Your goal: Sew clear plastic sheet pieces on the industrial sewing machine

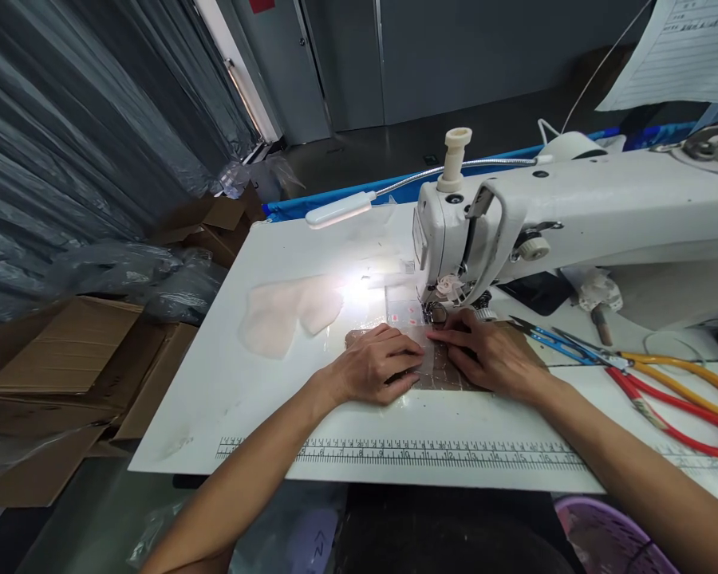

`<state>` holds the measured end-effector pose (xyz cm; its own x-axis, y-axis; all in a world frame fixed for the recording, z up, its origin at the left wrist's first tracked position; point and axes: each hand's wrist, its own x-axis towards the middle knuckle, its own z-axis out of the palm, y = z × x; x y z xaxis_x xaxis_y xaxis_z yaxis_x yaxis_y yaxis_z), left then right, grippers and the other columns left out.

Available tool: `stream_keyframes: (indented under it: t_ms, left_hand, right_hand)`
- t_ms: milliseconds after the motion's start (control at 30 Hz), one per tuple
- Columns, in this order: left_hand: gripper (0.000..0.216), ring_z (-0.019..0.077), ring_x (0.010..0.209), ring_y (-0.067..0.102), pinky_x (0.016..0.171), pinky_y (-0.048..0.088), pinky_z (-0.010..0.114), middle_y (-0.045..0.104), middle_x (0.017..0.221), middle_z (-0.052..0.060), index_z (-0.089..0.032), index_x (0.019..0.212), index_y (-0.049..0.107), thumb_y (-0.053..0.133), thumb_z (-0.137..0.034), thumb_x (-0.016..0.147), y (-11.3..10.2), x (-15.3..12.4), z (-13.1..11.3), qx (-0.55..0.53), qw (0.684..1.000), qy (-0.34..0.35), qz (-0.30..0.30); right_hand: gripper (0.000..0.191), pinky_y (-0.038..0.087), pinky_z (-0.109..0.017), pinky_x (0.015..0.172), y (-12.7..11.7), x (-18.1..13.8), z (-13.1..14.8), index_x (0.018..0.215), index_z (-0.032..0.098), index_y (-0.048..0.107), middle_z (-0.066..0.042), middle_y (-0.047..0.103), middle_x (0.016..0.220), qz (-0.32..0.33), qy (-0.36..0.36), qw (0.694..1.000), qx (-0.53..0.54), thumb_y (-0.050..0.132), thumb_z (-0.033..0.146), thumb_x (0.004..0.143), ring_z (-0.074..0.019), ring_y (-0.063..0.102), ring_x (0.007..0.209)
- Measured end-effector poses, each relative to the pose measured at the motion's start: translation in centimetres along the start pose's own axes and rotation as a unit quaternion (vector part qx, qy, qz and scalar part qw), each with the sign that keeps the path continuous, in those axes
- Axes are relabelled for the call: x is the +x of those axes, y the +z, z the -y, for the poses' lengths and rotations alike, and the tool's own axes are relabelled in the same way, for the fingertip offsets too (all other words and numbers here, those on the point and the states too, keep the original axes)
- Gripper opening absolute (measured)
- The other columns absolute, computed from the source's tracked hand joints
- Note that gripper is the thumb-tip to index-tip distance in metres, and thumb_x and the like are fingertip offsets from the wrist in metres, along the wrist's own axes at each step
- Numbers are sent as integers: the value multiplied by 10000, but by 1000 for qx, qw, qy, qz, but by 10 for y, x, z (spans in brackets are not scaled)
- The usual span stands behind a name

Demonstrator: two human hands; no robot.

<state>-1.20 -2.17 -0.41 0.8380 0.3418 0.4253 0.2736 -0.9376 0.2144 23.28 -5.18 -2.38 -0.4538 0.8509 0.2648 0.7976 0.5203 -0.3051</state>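
A clear plastic sheet (402,311) with small pink-red marks lies under the needle area of a white sewing machine (446,231). Beneath it is a brown, shiny piece (463,378). My left hand (376,365) rests palm down on the sheet's left part, its fingers slightly bent and pointing right. Close to the presser foot (435,312), my right hand (494,355) presses on the sheet from the right with fingers stretched out. Its fingertips are near those of my left hand. Whether any edge is pinched under the fingers is hidden.
Pale, sheer cut pieces (275,315) lie left on the white table (215,399). Right of my right hand are blue-handled snips (559,344) and scissors with red and orange handles (664,391). A lamp (341,210) shines on the work. Cardboard boxes (65,343) stand left.
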Motion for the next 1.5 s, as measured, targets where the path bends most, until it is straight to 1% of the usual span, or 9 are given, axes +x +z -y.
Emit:
stream_keyframes:
  t_ms: [167, 333, 433, 667, 800, 933, 1200, 1400, 1500]
  left_hand:
    - [155, 157, 835, 649, 746, 547, 328, 704, 969, 74, -160, 920, 698, 555, -217, 905, 1, 1, 3, -33, 999, -19, -3]
    - [172, 128, 823, 650, 772, 558, 303, 702, 916, 51, -169, 858, 700, 552, -222, 928, 4, 3, 7, -57, 998, -33, -2]
    - [184, 130, 843, 651, 782, 548, 297, 704, 909, 50, -168, 849, 700, 543, -215, 933, 4, 3, 6, -68, 997, -41, -17]
    - [158, 144, 849, 644, 752, 540, 301, 701, 965, 62, -172, 826, 697, 559, -202, 899, 3, 3, 0, -72, 993, -72, -64]
    - [158, 141, 846, 652, 745, 541, 293, 707, 956, 50, -181, 787, 691, 569, -187, 887, 5, 4, -2, -47, 994, -57, -78]
    - [144, 134, 838, 655, 737, 539, 283, 713, 939, 42, -175, 779, 688, 579, -164, 873, 7, 5, -1, -34, 995, -30, -84]
    - [142, 130, 787, 652, 733, 522, 304, 726, 895, 18, -171, 839, 688, 556, -181, 888, 12, 2, 3, -18, 999, -14, -31]
    - [158, 161, 805, 636, 775, 507, 325, 703, 959, 48, -154, 888, 681, 565, -230, 810, -6, 8, 2, -2, 998, 38, 59]
    - [201, 169, 802, 626, 778, 494, 323, 693, 941, 44, -159, 907, 678, 572, -247, 759, -13, 14, 7, -21, 993, 59, 104]
  right_hand:
    - [385, 494, -292, 629, 0, -1, 0, 1277, 322, 604, -80, 589, 1112, -2, 10, 1000, 9, 441, 281, 931, -142, 595, 698]
    - [370, 429, -256, 534, -1, 0, 1, 1225, 318, 646, -51, 639, 920, -9, 56, 998, 23, 453, 275, 912, -137, 581, 622]
    - [350, 379, -244, 492, -3, 1, 2, 1191, 309, 669, -41, 653, 886, -12, 82, 995, 61, 450, 305, 918, -136, 574, 604]
    - [342, 413, -256, 555, -4, 1, 2, 1179, 298, 672, -37, 669, 984, -16, 83, 994, 73, 448, 293, 921, -144, 598, 657]
    - [386, 464, -288, 647, -4, 1, 3, 1248, 327, 627, -56, 632, 1101, 3, 39, 999, 29, 470, 258, 902, -170, 621, 769]
    - [373, 486, -293, 677, -4, 1, 3, 1247, 328, 627, -62, 612, 1104, 17, 31, 999, 19, 468, 270, 914, -177, 622, 825]
    - [371, 515, -292, 709, -5, 1, 5, 1227, 300, 646, -74, 595, 1101, 11, 31, 999, 19, 460, 218, 916, -166, 618, 840]
    - [354, 519, -328, 721, -4, -1, 7, 1198, 307, 663, -89, 611, 1072, -28, -49, 998, -10, 459, 228, 920, -197, 602, 878]
    - [339, 520, -348, 713, -3, -2, 8, 1160, 301, 684, -100, 618, 1063, -38, -57, 997, -27, 450, 235, 923, -207, 606, 866]
